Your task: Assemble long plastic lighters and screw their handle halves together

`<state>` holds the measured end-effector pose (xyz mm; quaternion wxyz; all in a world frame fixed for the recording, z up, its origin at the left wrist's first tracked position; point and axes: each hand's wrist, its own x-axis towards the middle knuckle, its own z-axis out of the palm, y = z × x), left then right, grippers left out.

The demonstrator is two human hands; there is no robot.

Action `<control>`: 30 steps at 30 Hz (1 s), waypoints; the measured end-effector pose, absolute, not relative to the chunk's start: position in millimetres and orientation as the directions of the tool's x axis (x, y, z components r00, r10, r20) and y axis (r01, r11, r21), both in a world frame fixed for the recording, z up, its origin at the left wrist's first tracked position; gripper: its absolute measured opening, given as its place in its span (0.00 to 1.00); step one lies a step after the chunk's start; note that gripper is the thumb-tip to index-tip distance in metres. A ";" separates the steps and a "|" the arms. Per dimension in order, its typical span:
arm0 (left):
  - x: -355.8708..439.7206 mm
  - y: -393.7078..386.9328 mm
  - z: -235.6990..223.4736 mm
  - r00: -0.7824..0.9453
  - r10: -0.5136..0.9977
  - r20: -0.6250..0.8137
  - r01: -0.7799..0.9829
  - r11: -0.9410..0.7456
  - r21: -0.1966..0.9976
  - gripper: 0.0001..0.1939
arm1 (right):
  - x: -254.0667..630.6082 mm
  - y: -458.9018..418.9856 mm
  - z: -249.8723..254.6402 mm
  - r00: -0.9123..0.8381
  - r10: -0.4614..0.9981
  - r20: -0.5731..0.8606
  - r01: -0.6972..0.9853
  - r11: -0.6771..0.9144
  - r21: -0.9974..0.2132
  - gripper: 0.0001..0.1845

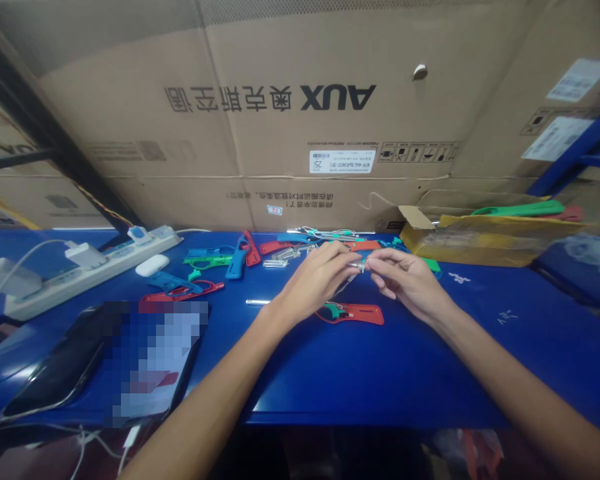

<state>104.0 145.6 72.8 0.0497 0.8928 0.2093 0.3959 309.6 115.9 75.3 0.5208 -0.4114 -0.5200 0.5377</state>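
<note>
**Small silvery part pinched in both hands above blue tabletop**

Far left: white power strip [45,293], set diagonally, white charger [85,256] plugged in. Near left: dark phone [55,367] and, right beside it, larger device [155,367] with pixelated screen. Just beyond: white rounded case [153,265] by the strip. Next, slightly right: blue plastic piece [167,283] lying by a red plastic piece [200,291]; farther back, green piece [215,262], then upright-looking blue handle [237,261] touching or almost touching a red handle [251,249], can't tell which.

Centre, far: upside-down AUX lettering on big cardboard carton [280,53]; in front of it, silvery tubes [275,264] and orange piece [365,245], partly behind the hands.

Centre: left hand [323,277] with fingers clamped on the small silvery part [356,265], held off the table between both hands. Nearer: thin silvery rod [256,303] running behind left forearm; red frame [367,313] with green insert [336,310], flat on tabletop [380,380].

Right of centre: right hand [405,273], thumb and fingertip pinched at the part's right end; exact contact too small to read.

Farther right: small white bits [459,277]; beyond, yellow-taped box [495,243] with long green piece [520,209] on top. Far right edge: clear plastic bag [593,257].
</note>
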 end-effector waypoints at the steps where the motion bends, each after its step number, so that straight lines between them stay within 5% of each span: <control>1: 103.8 146.3 72.1 0.590 0.405 0.698 0.323 -0.911 0.256 0.12 | 310.5 116.2 75.5 -0.126 0.987 0.103 -0.117 0.089 -0.989 0.17; 30: 100.5 146.5 72.0 0.575 0.374 0.727 0.241 -0.927 0.287 0.12 | 312.8 109.2 80.2 -0.194 0.944 0.268 0.119 0.294 -0.948 0.15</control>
